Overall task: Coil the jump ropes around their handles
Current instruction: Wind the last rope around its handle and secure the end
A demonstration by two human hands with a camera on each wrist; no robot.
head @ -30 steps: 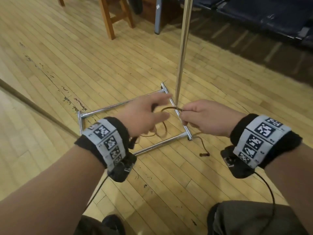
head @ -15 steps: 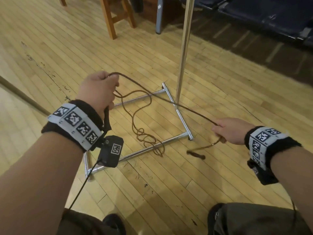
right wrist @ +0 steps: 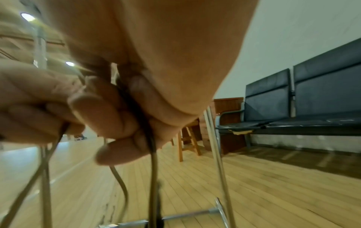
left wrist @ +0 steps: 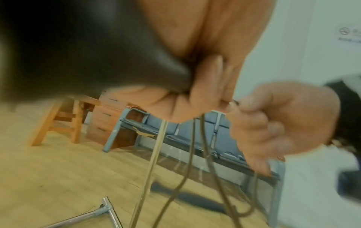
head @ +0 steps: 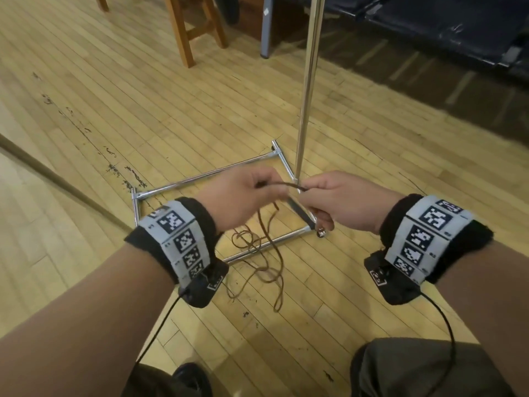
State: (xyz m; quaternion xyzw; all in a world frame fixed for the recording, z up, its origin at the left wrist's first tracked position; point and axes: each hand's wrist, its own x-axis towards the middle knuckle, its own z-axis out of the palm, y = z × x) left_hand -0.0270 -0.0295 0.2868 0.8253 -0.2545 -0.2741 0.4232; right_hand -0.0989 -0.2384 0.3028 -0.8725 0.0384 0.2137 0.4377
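Observation:
A thin brown jump rope (head: 282, 184) spans the short gap between my two hands, above a metal stand base. My left hand (head: 266, 186) pinches it at the fingertips, and my right hand (head: 307, 193) has its fingers curled round gathered strands. The slack hangs down and lies in loose loops (head: 266, 270) on the wooden floor. In the left wrist view the rope (left wrist: 204, 138) drops from my left hand (left wrist: 220, 95), with my right hand (left wrist: 283, 123) close beside it. The right wrist view shows my right fingers (right wrist: 117, 115) wrapped round the dark rope (right wrist: 154, 162). No handle is plainly visible.
A chrome pole (head: 307, 81) rises just behind my hands from a rectangular chrome base frame (head: 200, 179) on the floor. A wooden stool (head: 194, 27) and a dark bench (head: 429, 30) stand further back. My knees (head: 415, 368) are at the bottom edge.
Half a second ago my hands were wide apart, the left raised to the left with the rope drawn taut. They have now come back together and more rope lies on the floor.

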